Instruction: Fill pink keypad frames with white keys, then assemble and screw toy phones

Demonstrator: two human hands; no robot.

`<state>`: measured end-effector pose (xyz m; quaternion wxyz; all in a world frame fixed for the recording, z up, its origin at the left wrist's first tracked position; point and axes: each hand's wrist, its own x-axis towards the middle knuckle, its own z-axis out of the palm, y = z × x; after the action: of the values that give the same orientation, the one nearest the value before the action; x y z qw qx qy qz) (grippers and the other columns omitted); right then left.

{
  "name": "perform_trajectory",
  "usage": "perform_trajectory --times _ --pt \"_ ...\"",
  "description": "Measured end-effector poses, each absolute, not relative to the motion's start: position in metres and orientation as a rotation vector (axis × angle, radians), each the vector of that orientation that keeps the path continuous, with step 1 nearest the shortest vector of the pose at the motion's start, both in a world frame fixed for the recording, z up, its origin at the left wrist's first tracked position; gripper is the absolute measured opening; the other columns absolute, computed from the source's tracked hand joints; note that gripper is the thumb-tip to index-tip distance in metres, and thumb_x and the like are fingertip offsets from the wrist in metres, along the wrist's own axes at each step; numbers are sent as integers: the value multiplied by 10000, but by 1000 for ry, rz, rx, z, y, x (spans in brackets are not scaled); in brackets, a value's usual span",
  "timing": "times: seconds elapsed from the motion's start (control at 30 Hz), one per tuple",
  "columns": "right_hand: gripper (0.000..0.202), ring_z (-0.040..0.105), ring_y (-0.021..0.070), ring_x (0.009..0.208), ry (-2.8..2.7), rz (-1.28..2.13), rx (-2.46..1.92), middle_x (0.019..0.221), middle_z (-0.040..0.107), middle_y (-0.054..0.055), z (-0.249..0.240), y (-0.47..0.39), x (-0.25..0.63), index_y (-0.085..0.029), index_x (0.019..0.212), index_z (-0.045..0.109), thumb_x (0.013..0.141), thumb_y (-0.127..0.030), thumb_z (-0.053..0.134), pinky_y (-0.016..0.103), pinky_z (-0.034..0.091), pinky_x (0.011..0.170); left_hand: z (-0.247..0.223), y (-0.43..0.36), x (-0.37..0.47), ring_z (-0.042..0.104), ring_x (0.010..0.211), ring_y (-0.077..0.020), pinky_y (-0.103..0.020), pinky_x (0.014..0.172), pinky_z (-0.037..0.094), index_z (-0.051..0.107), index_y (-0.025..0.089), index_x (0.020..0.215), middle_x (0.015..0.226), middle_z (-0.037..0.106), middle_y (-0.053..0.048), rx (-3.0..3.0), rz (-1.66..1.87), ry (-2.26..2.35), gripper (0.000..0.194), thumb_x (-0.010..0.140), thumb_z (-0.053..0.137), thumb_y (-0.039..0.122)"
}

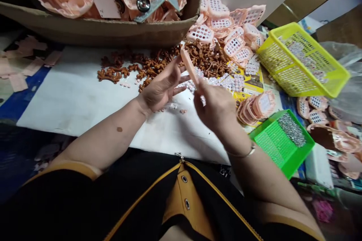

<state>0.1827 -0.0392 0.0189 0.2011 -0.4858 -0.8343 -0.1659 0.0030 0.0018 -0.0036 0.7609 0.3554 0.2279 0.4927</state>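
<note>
My right hand grips the lower end of a pink plastic shell, which is seen nearly edge-on and tilted up to the left. My left hand is just left of the shell, palm turned up and fingers apart. Its fingertips come close to the shell; whether they touch it I cannot tell. Behind both hands lies a heap of brown plastic parts. White button pads are spread beyond my right hand. A few small pink pieces lie on the white work surface below my hands.
A cardboard box of pink shells and wired parts stands at the back. Pink shells with holes are piled right of it. On the right are a yellow basket, a green basket holding small metal screws, and a row of stacked shells.
</note>
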Motion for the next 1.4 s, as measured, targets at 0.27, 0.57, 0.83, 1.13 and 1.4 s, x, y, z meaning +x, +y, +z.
perform_trajectory --times 0.27,0.57,0.83,1.13,1.4 --pt "293 713 194 948 -2282 -695 -1023 1110 784 119 6 -61 155 -119 1236 631 953 -192 608 351 486 889 -8 2 -5 552 1360 -355 -512 1140 428 539 225 1398 1451 596 -127 697 1045 292 701 747 767 346" --pt "243 654 268 1215 -2115 -478 -1120 1249 734 39 -2 -52 174 -341 1055 714 933 -192 566 508 555 974 6 4 -4 572 1319 -396 -551 970 541 608 206 1305 1312 685 -145 654 1050 342 791 799 514 806" --pt "229 413 380 1454 -2149 -52 -1345 1387 612 35 21 -4 194 -309 953 751 944 -390 537 653 421 1109 10 2 -13 598 1261 -432 -508 715 596 542 253 1412 1264 676 -137 669 736 365 946 830 179 904" --pt "380 410 404 1449 -2180 148 -1286 1412 572 59 33 9 204 -359 1258 655 943 -497 495 701 436 1057 4 0 -20 730 1020 -391 -437 666 638 582 172 1346 1165 732 -166 768 700 311 643 763 725 402" --pt "298 678 301 1067 -2030 56 -1588 1116 730 133 7 4 243 -206 1096 706 886 -240 498 514 530 979 0 6 -11 715 1088 -360 -481 788 631 537 161 1374 1321 667 -194 670 836 345 710 871 530 662"
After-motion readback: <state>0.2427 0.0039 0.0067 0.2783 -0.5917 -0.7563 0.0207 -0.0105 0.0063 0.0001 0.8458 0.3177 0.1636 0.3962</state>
